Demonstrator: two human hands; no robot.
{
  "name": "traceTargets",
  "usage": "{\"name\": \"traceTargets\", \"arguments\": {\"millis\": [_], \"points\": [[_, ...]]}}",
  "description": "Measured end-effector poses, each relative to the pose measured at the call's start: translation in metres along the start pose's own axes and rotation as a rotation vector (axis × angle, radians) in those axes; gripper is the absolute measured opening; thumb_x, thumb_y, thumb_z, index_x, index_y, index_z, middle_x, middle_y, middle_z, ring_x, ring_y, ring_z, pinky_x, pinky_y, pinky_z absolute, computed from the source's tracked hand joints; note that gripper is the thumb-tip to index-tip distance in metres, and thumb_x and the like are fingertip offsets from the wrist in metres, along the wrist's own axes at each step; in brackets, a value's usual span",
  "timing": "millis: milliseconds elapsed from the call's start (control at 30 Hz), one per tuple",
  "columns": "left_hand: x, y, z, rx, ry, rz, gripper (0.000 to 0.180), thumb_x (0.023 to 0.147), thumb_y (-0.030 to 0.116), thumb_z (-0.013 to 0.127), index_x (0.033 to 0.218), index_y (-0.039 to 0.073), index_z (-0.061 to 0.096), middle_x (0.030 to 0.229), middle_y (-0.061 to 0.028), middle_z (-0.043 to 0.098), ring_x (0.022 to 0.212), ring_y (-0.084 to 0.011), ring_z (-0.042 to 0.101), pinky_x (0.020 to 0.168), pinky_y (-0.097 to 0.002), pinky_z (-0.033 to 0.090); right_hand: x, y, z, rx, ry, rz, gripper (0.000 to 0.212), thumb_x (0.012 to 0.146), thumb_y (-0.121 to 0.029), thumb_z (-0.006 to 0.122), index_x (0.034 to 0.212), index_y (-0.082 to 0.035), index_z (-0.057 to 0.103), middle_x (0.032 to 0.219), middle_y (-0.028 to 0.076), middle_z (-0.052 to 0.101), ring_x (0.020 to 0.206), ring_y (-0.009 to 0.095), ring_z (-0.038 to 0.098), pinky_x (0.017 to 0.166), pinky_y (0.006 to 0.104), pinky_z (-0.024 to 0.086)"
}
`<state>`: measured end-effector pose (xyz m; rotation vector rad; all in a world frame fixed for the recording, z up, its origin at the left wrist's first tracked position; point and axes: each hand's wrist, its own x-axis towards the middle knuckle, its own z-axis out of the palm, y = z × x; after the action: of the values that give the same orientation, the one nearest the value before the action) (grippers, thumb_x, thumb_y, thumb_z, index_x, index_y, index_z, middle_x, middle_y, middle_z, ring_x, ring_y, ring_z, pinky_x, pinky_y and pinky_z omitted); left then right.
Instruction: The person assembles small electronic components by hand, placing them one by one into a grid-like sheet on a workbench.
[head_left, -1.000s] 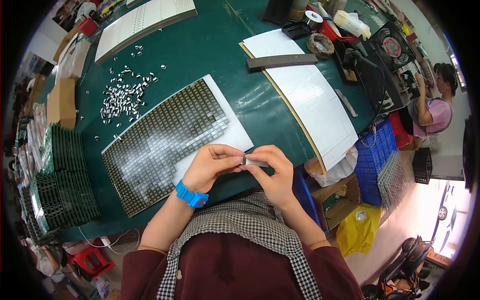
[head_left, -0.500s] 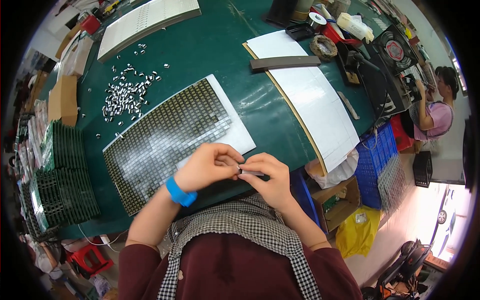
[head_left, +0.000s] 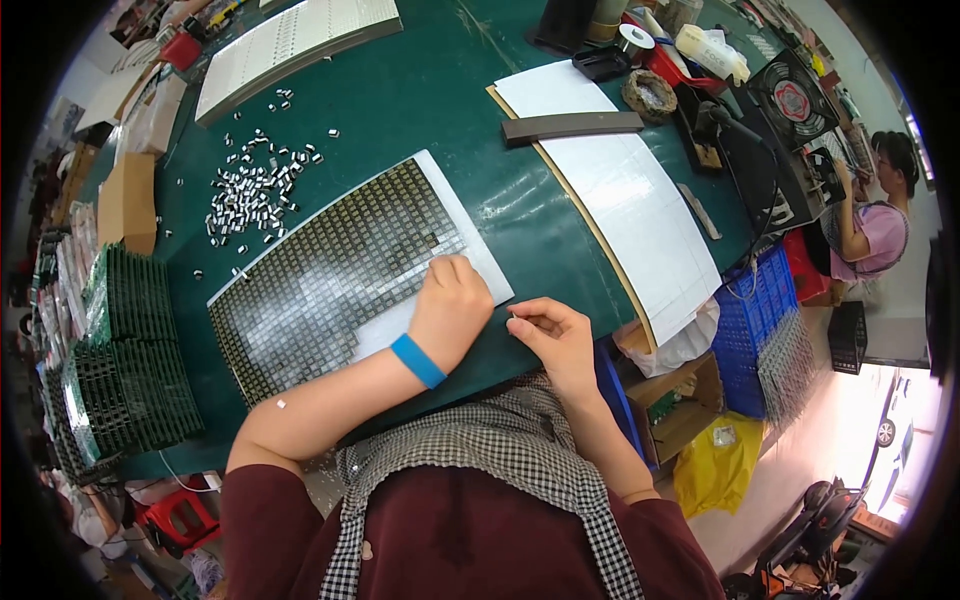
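A sheet (head_left: 330, 270) with a grid of small dark squares on a white backing lies at a slant before me. My left hand (head_left: 458, 308), a blue band on its wrist, rests over the sheet's right part. Its fingers are curled in, and the fingertips are hidden. Just right of the sheet's near corner, my right hand (head_left: 558, 342) pinches thumb and forefinger together on a tiny pale thing too small to name. A small white square (head_left: 281, 404) sits on my left forearm. Beyond the sheet, small black-and-white blocks (head_left: 250, 200) lie in a loose pile.
Stacked green circuit boards (head_left: 130, 350) stand at the left beside a cardboard piece (head_left: 128, 200). White sheets (head_left: 625, 190) under a dark bar (head_left: 570, 127) lie on the right. Behind them are a solder spool (head_left: 634, 40) and a fan (head_left: 790, 100). A co-worker (head_left: 875, 235) sits far right.
My hands were together at the table's near edge and have parted. The left hand has moved up onto the sheet; the right has shifted slightly right, still pinched.
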<state>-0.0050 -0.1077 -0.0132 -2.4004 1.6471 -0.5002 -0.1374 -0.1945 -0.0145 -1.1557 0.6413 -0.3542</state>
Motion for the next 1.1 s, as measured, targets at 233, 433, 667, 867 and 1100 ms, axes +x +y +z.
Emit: {"name": "traceTargets", "arguments": {"millis": [233,433,667,867,1100], "points": [[0.0,-0.036,-0.01,-0.419,0.128,0.016,0.002,0.067,0.0,0.057,0.067,0.0,0.059,0.069,-0.0051,0.055,0.071,-0.0162,0.057,0.058,-0.0271,0.048,-0.002,0.002,0.002,-0.007,0.051,-0.06,0.015,0.075,-0.001,0.069,0.089,0.004,0.064,0.086,0.004,0.06,0.08,0.01,0.057,0.071,0.0224,0.048],[-0.024,-0.049,-0.016,-2.145,-0.312,-0.575,0.012,0.078,-0.001,0.063,0.089,-0.006,0.064,0.083,-0.0113,0.066,0.076,-0.0168,0.064,0.069,-0.0252,0.051,-0.002,-0.01,0.017,-0.45,0.027,-0.602,0.021,0.065,0.001,0.073,0.083,-0.001,0.063,0.082,0.008,0.059,0.075,0.018,0.059,0.065,0.0263,0.049],[-0.034,-0.033,-0.018,-2.425,-0.428,-0.601,0.011,0.081,0.001,0.062,0.09,-0.004,0.063,0.083,-0.0078,0.064,0.076,-0.0123,0.061,0.071,-0.0237,0.051,-0.001,-0.01,0.019,-0.526,0.002,-0.645,0.021,0.064,-0.002,0.074,0.083,-0.001,0.063,0.08,0.009,0.06,0.074,0.02,0.059,0.063,0.0283,0.047],[-0.034,-0.032,-0.021,-2.446,-0.441,-0.611,0.011,0.082,0.002,0.061,0.091,-0.004,0.063,0.084,-0.0072,0.063,0.076,-0.0113,0.061,0.071,-0.0231,0.05,-0.003,-0.01,0.019,-0.516,-0.02,-0.667,0.021,0.065,-0.002,0.073,0.083,-0.001,0.063,0.081,0.009,0.06,0.074,0.02,0.059,0.064,0.0283,0.048],[-0.035,-0.033,-0.023,-2.428,-0.435,-0.581,0.01,0.082,0.002,0.061,0.091,-0.004,0.062,0.084,-0.0069,0.064,0.077,-0.0111,0.061,0.071,-0.0227,0.05,-0.007,-0.01,0.022,-0.539,0.009,-0.69,0.021,0.065,-0.002,0.073,0.082,-0.001,0.062,0.082,0.009,0.06,0.074,0.02,0.059,0.064,0.0282,0.048]]}}
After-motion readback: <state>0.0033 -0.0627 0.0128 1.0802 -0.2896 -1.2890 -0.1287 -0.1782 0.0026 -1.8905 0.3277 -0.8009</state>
